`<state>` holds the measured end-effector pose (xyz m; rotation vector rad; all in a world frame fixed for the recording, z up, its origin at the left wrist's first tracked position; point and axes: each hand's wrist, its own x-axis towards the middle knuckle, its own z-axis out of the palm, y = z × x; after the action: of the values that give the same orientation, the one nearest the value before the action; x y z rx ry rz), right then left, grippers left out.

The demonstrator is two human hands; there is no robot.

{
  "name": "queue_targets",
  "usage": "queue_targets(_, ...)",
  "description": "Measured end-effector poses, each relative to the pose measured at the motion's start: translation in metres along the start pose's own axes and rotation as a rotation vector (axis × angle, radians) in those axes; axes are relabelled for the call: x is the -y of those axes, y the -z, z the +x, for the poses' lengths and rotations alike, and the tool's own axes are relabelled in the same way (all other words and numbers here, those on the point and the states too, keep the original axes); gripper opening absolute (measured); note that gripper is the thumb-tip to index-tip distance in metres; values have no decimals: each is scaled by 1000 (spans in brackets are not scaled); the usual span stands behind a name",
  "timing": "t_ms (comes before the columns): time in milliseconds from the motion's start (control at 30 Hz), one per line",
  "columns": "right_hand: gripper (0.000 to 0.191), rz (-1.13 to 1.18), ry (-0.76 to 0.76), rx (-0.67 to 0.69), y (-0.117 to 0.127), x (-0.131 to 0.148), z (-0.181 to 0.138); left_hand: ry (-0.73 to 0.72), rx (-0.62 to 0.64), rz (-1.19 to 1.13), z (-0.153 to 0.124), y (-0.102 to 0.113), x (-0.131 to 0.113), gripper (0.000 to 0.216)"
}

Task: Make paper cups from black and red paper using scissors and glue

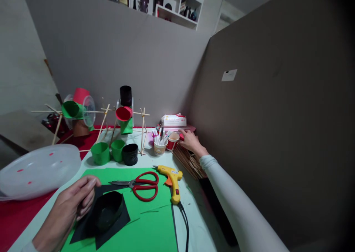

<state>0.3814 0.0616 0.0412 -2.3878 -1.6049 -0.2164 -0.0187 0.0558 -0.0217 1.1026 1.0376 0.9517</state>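
My left hand [76, 198] is closed, thumb pressed on the curled fingers. It hovers at the left of a short black paper cup [109, 209] that rests on black paper pieces [122, 215]. Whether anything is in its fingers is hidden. My right hand [191, 143] reaches out to the back right, its fingers around a small red object [181, 137] beside a red paper cup [172, 141]. Red-handled scissors [138, 185] lie on green paper [149, 229], blades pointing left. A yellow hot glue gun [173, 180] lies to their right, nozzle pointing left.
Green cups [100, 154] and a black cup [130, 154] stand behind the paper. Stick frames [142, 131] carry coloured paper tubes. A marker cup [160, 147], wooden sticks [191, 161] and a tissue pack [174, 120] are at the back right. A translucent container [41, 170] is left; a grey partition [263, 133] right.
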Motion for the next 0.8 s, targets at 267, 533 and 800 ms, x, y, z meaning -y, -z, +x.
queue_targets(267, 34, 228, -32, -84, 16, -6, -15, -53, 67, 20, -12, 0, -13, 28)
queue_targets(533, 41, 992, 64, -98, 62, 31, -97, -229, 13, 101, -28, -13, -24, 26)
queue_targets(800, 35, 1635, 67, 332, 40, 115, -165, -737, 48, 419, -71, -43, -38, 31)
